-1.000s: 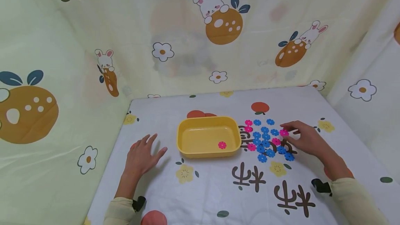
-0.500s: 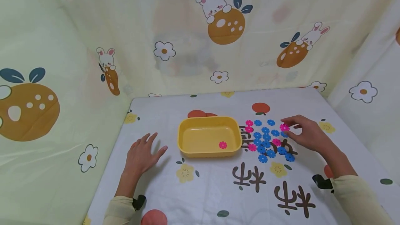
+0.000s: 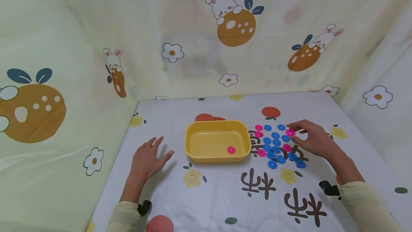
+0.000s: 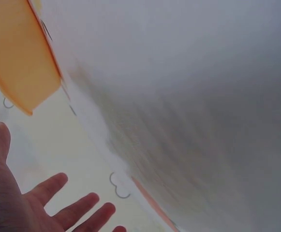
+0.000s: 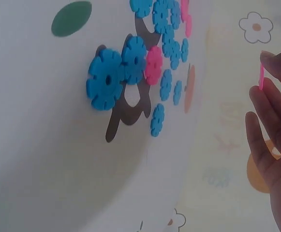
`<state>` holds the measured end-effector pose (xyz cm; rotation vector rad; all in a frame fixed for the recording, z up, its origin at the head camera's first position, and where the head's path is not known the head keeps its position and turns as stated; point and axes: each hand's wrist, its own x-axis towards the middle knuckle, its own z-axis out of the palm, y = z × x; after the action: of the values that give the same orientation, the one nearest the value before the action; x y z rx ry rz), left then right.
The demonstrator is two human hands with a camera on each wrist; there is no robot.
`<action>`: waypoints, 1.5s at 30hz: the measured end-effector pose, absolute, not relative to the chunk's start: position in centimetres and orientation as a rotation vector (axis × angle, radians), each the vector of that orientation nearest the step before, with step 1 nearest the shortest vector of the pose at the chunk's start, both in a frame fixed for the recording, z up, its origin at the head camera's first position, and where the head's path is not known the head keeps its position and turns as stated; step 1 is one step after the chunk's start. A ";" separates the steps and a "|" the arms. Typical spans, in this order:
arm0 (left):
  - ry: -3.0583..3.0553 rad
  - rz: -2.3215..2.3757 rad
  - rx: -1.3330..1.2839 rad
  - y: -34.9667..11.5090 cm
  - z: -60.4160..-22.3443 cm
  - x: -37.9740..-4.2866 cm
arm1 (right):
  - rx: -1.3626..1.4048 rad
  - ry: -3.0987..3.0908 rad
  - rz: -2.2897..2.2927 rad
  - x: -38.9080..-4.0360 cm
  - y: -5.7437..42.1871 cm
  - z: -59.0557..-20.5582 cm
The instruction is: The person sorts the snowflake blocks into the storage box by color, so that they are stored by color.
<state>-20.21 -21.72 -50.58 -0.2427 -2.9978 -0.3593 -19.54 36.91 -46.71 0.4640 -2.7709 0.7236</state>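
My right hand [image 3: 312, 139] pinches a pink snowflake disc [image 3: 290, 132] between thumb and fingertips, above the right side of the scattered pieces. In the right wrist view the pinched pink disc [image 5: 261, 76] shows edge-on, apart from the cloth. Several blue snowflake discs [image 3: 276, 142] and a few pink discs [image 3: 261, 153] lie flat on the table to the left of that hand. A yellow tray [image 3: 193, 156] stands left of them, with one pink disc [image 3: 231, 150] on its floor. My left hand [image 3: 148, 158] hovers left of the tray, fingers spread, holding nothing.
The table is covered by a white printed cloth [image 3: 206, 196] with fruit, flowers and brown characters. Patterned curtains [image 3: 193, 63] close off the back and both sides. Black wrist cameras [image 3: 329, 188] sit at both sleeves.
My right hand has lifted the pink disc off the table, first up and slightly right, then a little back left. A blue disc beneath it came into view. The left hand stays put.
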 end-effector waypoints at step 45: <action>-3.020 -0.357 -0.207 -21.9 -50.4 -20.1 | 0.722 -2.826 0.930 -23.8 25.4 -46.8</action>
<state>-20.13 -21.90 -50.40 -0.2069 -3.0202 -0.3570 -23.80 25.40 -46.85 0.7216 -2.8257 0.9305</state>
